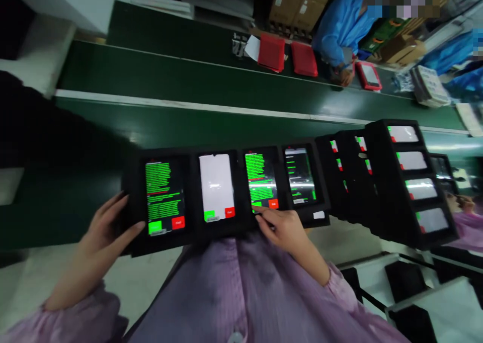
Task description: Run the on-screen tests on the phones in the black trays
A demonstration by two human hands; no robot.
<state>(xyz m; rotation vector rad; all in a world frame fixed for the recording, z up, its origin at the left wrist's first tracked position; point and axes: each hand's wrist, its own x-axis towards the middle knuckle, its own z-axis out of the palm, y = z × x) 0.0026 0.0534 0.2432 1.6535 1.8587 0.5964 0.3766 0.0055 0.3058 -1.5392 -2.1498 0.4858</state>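
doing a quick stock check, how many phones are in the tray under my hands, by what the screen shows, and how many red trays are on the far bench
Phones in the black tray under the left hand and right hand:
Green text screen: 3
White screen: 1
Red trays on the far bench: 3
Total: 7

So there's a tray sitting right in front of the person, four phones side by side in it. Left hand is at the tray's left edge, right hand near the third phone — a fingertip on its lower end, I think. More stacked trays off to the right. Behind it all runs a conveyor belt, and across it a co-worker with cases on the far surface.
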